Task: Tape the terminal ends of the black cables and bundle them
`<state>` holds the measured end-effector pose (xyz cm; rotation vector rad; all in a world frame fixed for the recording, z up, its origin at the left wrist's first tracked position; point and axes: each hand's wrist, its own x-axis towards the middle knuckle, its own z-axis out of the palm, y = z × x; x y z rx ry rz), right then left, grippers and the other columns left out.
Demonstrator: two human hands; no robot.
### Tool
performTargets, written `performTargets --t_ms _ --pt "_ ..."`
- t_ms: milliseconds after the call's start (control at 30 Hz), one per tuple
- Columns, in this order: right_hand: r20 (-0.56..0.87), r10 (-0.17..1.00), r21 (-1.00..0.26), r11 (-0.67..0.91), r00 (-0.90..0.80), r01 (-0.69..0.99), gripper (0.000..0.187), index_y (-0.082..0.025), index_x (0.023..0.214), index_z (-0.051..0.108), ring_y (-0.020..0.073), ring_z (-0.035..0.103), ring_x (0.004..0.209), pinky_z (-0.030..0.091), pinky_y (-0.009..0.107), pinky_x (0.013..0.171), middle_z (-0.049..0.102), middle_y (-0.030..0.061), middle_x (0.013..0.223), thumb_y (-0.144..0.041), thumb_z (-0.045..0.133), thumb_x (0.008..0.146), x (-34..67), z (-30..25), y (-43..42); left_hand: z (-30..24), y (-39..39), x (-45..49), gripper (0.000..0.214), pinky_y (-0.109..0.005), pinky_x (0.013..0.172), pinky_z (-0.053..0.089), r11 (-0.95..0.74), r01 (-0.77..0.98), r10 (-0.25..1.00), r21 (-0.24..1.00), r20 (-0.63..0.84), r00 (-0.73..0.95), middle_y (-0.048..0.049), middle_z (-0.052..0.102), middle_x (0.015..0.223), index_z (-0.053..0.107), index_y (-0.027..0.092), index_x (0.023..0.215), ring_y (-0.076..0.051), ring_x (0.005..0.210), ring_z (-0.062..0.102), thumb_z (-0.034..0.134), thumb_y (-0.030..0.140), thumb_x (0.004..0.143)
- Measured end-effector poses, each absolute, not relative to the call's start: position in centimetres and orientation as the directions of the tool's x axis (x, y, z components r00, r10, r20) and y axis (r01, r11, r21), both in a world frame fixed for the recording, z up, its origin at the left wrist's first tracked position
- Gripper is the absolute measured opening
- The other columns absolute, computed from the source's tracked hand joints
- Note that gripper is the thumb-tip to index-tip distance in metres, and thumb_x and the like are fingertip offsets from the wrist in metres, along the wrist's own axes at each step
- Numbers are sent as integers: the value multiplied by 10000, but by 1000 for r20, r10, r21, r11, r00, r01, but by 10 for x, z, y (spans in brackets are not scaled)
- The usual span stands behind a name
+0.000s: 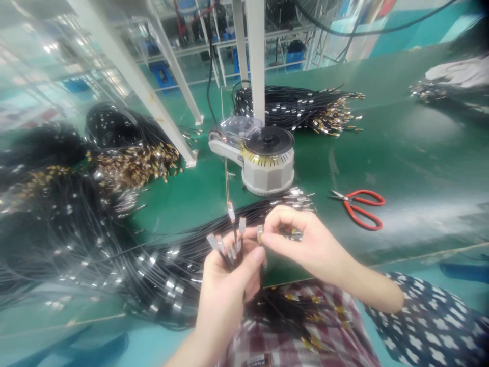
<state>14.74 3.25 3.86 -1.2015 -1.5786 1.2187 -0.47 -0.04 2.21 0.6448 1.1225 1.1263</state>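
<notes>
My left hand [229, 285] is closed around a bunch of black cables [237, 250], whose silvery flat connectors fan out above the fingers. Just to its right, my right hand [298, 237] pinches one small connector [260, 233] between thumb and forefinger. The cable below that connector is hidden by my hands. Across the table's front lies a thick spread of black cables [171, 275], passing behind both hands. More cables with yellow-banded ends [305, 306] rest on the checked cloth over my lap.
A round white tape dispenser [268, 168] stands beyond my hands. Red-handled scissors [362, 206] lie to the right on the green table [412, 153]. Cable bundles are piled at the back [290, 107] and left [130, 158]. White metal posts [256, 61] rise from the tabletop.
</notes>
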Motion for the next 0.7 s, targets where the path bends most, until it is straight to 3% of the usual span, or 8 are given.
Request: performTargets --t_ms 167,267,367,533,700 --pt "80 963 -977 127 -258 173 190 -192 649 582 133 575 727 433 271 730 626 -28 692 -106 616 815 145 39 30 22 5 -3 202 -133 322 264 297 -377 948 877 -318 8 46 547 529 678 158 859 -29 360 352 777 294 748" --pt "79 963 -976 127 -256 178 202 -191 643 583 130 572 726 427 265 717 629 -29 689 -108 618 824 145 39 29 23 6 -4 227 -137 324 258 303 -365 950 880 -311 40 30 571 557 672 147 901 -27 361 344 749 321 776" --pt "87 965 -976 132 -246 174 174 -187 665 593 126 573 744 431 255 717 619 -26 722 -110 633 816 145 39 29 24 3 -5 302 -135 319 253 351 -363 932 863 -359 48 51 558 562 632 171 905 -19 348 322 811 307 703" --pt "118 964 -976 157 -238 152 141 -179 704 620 131 592 779 448 264 759 631 -7 783 -164 627 845 143 35 29 26 1 -9 282 -127 325 248 391 -370 912 843 -409 33 58 531 523 595 156 732 -6 351 302 843 254 642" --pt "4 970 -997 22 -244 75 213 -195 868 689 169 639 864 476 300 786 703 21 880 -328 534 928 144 29 29 27 5 -11 266 -134 322 249 390 -365 913 846 -406 34 29 586 565 603 151 708 -10 357 320 834 264 640"
